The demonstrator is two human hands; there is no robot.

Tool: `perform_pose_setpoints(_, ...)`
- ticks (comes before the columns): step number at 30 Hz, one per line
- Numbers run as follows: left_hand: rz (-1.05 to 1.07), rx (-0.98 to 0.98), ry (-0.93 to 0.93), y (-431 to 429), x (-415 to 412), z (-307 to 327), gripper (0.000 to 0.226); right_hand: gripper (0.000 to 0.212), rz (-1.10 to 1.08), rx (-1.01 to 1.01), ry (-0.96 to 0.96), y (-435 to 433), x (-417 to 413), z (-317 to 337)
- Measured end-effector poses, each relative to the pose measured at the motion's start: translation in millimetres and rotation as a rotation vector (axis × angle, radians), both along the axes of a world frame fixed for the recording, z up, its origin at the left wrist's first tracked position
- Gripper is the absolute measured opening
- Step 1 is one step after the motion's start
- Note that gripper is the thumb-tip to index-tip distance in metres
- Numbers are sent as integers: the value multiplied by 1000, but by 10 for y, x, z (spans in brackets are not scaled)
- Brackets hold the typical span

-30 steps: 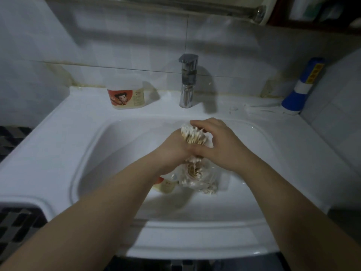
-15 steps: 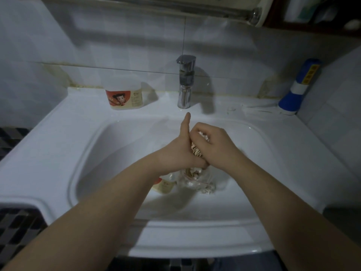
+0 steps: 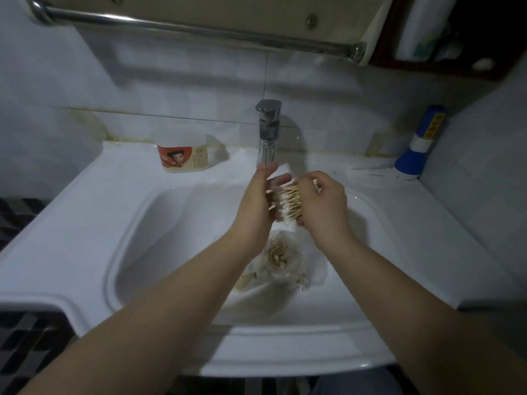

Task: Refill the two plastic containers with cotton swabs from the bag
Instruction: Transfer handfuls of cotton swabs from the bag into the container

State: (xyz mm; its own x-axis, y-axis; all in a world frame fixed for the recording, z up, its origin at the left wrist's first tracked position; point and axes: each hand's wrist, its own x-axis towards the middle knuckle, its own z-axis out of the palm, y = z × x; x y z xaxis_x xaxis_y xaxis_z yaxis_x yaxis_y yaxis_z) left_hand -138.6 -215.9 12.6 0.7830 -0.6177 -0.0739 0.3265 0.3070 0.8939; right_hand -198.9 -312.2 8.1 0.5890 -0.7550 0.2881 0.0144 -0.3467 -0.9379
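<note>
A bundle of wooden cotton swabs lies sideways above the basin, its white tips pointing left. My right hand is closed around the bundle. My left hand stands flat against the swab tips, fingers straight and pointing up. Below the hands, a clear plastic bag with more swabs lies in the white sink. A second plastic container shows only partly under my left forearm, beside the bag. A clear plastic container with a red cartoon label stands on the sink ledge at the back left.
A chrome faucet rises right behind my hands. A blue and white bottle stands at the back right corner by the tiled wall. A metal rail runs overhead. Some loose swabs lie on the ledge near the bottle.
Both hands have risen from the bag toward the faucet. The swab bundle is out of the bag and turned sideways, and my left hand has opened flat against its tips.
</note>
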Motion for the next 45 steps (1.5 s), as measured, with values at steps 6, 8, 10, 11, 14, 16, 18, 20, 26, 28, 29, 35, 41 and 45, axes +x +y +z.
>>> perform_pose_setpoints(6,125,54,-184,41,-73,49,38,27,-64,-128,75,273,192,-3)
perform_pose_setpoints(8,111,52,-170,127,-30,77,40,25,-27,-109,97,315,233,30)
perform_pose_setpoints(10,66,59,-172,234,17,119,39,23,3,-89,97,321,254,65)
perform_pose_setpoints(11,44,77,-202,287,56,126,37,22,10,-105,99,315,264,74)
perform_pose_setpoints(14,19,245,-374,513,261,60,32,23,75,-247,147,321,307,61)
perform_pose_setpoints(16,54,468,-537,695,483,-82,31,23,141,-333,215,333,348,15)
perform_pose_setpoints(18,105,716,-595,864,677,-273,34,23,193,-410,309,331,388,-52)
perform_pose_setpoints(20,108,848,-564,970,815,-436,36,22,214,-485,370,357,449,-109)
perform_pose_setpoints(26,-162,1115,-628,874,906,-637,60,26,247,-731,441,536,527,-406)
perform_pose_setpoints(28,-214,1139,-596,838,905,-677,59,26,274,-753,491,548,521,-507)
perform_pose_setpoints(29,-217,1150,-585,835,911,-684,56,26,286,-759,504,545,520,-539)
perform_pose_setpoints(35,-211,1168,-590,852,954,-706,48,23,330,-751,454,542,439,-594)
perform_pose_setpoints(41,-212,1152,-573,860,945,-701,47,26,360,-722,517,523,417,-604)
perform_pose_setpoints(45,-202,1150,-572,872,931,-697,48,26,323,-797,634,512,448,-669)
